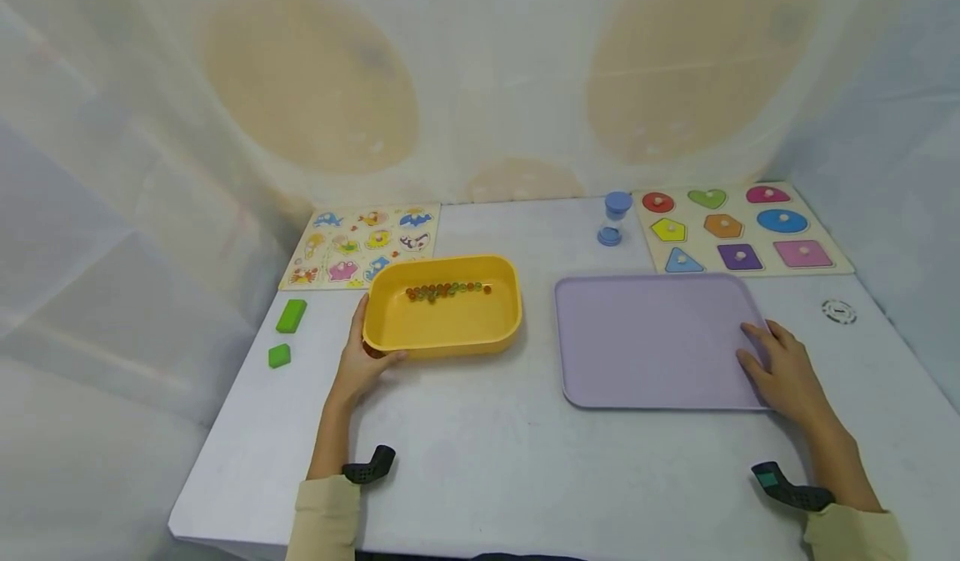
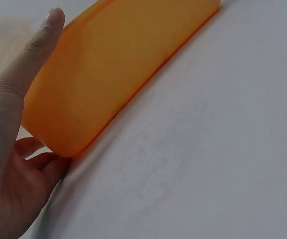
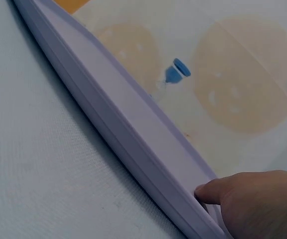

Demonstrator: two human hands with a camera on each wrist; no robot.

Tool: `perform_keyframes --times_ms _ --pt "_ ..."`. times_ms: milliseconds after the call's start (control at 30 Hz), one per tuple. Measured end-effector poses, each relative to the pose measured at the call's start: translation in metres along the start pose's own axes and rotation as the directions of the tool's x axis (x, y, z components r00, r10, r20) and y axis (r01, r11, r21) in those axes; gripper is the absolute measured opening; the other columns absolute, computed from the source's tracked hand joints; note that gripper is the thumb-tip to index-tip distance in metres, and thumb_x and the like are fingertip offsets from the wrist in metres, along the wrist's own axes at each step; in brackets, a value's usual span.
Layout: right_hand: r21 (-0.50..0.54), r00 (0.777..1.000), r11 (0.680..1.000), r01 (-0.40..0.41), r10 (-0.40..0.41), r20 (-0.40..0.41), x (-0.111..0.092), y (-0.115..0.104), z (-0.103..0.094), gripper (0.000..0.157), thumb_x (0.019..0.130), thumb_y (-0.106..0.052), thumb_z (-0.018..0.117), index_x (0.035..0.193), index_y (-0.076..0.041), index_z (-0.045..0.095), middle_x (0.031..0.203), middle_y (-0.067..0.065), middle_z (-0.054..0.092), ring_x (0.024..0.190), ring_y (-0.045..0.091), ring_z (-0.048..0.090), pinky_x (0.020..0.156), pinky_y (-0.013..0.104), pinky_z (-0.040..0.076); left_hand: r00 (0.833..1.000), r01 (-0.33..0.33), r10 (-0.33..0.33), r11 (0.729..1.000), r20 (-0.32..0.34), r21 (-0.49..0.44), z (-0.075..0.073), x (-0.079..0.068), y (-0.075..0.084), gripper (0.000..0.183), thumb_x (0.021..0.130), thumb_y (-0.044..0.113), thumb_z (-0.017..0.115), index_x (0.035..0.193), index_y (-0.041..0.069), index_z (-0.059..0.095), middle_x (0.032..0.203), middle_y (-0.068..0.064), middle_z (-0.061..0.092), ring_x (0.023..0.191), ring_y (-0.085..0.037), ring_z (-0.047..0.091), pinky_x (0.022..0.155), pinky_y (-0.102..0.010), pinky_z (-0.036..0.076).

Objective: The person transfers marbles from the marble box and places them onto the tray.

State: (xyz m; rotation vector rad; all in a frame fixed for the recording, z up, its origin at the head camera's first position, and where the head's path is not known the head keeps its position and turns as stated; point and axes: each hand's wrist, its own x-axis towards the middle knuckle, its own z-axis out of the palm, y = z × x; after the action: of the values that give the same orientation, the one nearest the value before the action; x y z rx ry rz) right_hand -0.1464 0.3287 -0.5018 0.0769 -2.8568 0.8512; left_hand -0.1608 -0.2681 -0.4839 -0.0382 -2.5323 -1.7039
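Note:
My left hand [image 1: 360, 365] holds a yellow plastic bin [image 1: 420, 328] by its left end. The thumb lies along the near wall, and in the left wrist view the other fingers curl at the bin's bottom corner. Inside the bin, several small red and green glass marbles [image 1: 442, 290] lie in a cluster toward the far side. At the right, my right hand [image 1: 787, 373] grips the right edge of a lilac tray [image 1: 652, 344]. In the right wrist view its thumb reaches over the tray's rim; the other fingers are mostly hidden there.
Behind the bin lies an animal puzzle board [image 1: 360, 244]; a shape puzzle board [image 1: 735, 227] lies behind the tray. A blue sand timer [image 1: 613, 217] stands between them. Left of the bin are two green blocks [image 1: 291, 316]. A round black-and-white token [image 1: 838, 311] lies far right.

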Motion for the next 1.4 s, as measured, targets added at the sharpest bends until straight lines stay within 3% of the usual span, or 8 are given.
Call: perform_keyframes --times_ms 233,433,700,900,1033,1167,1267,1400 --pt "-0.001 1.0 1.0 -0.001 0.001 0.005 0.001 0.0 0.0 0.047 0.093 -0.018 0.046 0.133 0.004 0.035 0.136 0.034 0.019 0.123 0.054 0.017 0.097 0.067 0.015 1.0 0.006 -0.005 0.999 0.022 -0.035 -0.004 -0.003 0.007 0.099 0.073 0.015 0.075 0.143 0.034 0.008 0.145 -0.002 0.025 0.124 -0.025 0.038 0.097 -0.028 0.039" --pt "-0.004 1.0 1.0 -0.005 0.005 0.008 0.0 0.0 -0.001 0.047 0.093 -0.019 0.045 0.133 0.004 0.034 0.137 0.034 0.018 0.123 0.053 0.016 0.097 0.067 0.014 0.999 -0.001 0.001 1.0 0.036 -0.013 -0.003 -0.007 0.019 0.095 0.075 0.012 0.072 0.145 0.022 0.008 0.146 -0.008 0.023 0.126 -0.029 0.034 0.101 -0.039 0.035" --pt "-0.006 1.0 1.0 -0.012 0.013 0.026 -0.001 -0.003 -0.003 0.049 0.093 -0.021 0.045 0.134 0.004 0.033 0.138 0.034 0.015 0.125 0.053 0.013 0.097 0.068 0.013 0.999 -0.002 0.009 0.986 -0.041 0.169 0.001 0.0 -0.001 0.096 0.067 0.032 0.078 0.14 0.035 0.016 0.144 -0.003 0.03 0.127 -0.025 0.036 0.102 -0.046 0.034" --pt "-0.012 0.996 1.0 -0.024 0.025 0.09 0.005 -0.015 -0.004 0.06 0.091 -0.027 0.049 0.137 0.002 0.025 0.139 0.036 0.007 0.127 0.054 0.004 0.094 0.071 0.011 0.993 -0.045 0.065 0.979 -0.096 0.197 0.003 0.002 -0.008 0.073 0.066 0.03 0.08 0.125 0.022 0.037 0.133 -0.008 0.043 0.116 -0.023 0.046 0.096 -0.043 0.041" --pt "-0.026 0.997 0.999 0.019 -0.017 0.077 0.017 -0.041 -0.004 0.064 0.09 -0.028 0.053 0.139 0.0 0.022 0.141 0.034 0.003 0.129 0.051 -0.001 0.096 0.07 0.006 0.992 -0.051 0.071 0.983 -0.108 0.178 0.003 0.001 -0.007 0.068 0.065 0.028 0.08 0.118 0.015 0.039 0.127 -0.009 0.047 0.109 -0.022 0.05 0.093 -0.041 0.044" --pt "0.001 0.99 0.991 0.134 -0.134 0.035 0.035 -0.084 -0.003 0.062 0.089 -0.024 0.055 0.14 -0.005 0.025 0.143 0.029 0.008 0.13 0.048 0.006 0.099 0.067 0.011 0.993 -0.031 0.048 0.987 -0.107 0.157 0.004 0.001 -0.003 0.066 0.066 0.027 0.08 0.118 0.015 0.04 0.126 -0.009 0.047 0.109 -0.022 0.05 0.094 -0.04 0.044" --pt "0.07 0.971 0.97 0.232 -0.235 0.04 0.049 -0.123 0.002 0.057 0.088 -0.021 0.057 0.138 -0.009 0.032 0.142 0.024 0.017 0.129 0.044 0.015 0.099 0.065 0.018 0.994 0.001 0.011 0.993 -0.107 0.115 0.007 0.001 -0.002 0.067 0.066 0.024 0.08 0.12 0.015 0.041 0.129 -0.01 0.046 0.111 -0.025 0.05 0.094 -0.041 0.043" --pt "0.148 0.928 0.926 0.348 -0.363 0.086 0.065 -0.177 0.019 0.051 0.087 -0.02 0.058 0.134 -0.013 0.039 0.141 0.017 0.028 0.128 0.036 0.024 0.101 0.059 0.024 0.993 0.036 -0.033 0.999 -0.115 0.025 0.011 0.0 0.003 0.068 0.066 0.019 0.08 0.123 0.014 0.043 0.132 -0.012 0.043 0.111 -0.029 0.05 0.093 -0.042 0.044"
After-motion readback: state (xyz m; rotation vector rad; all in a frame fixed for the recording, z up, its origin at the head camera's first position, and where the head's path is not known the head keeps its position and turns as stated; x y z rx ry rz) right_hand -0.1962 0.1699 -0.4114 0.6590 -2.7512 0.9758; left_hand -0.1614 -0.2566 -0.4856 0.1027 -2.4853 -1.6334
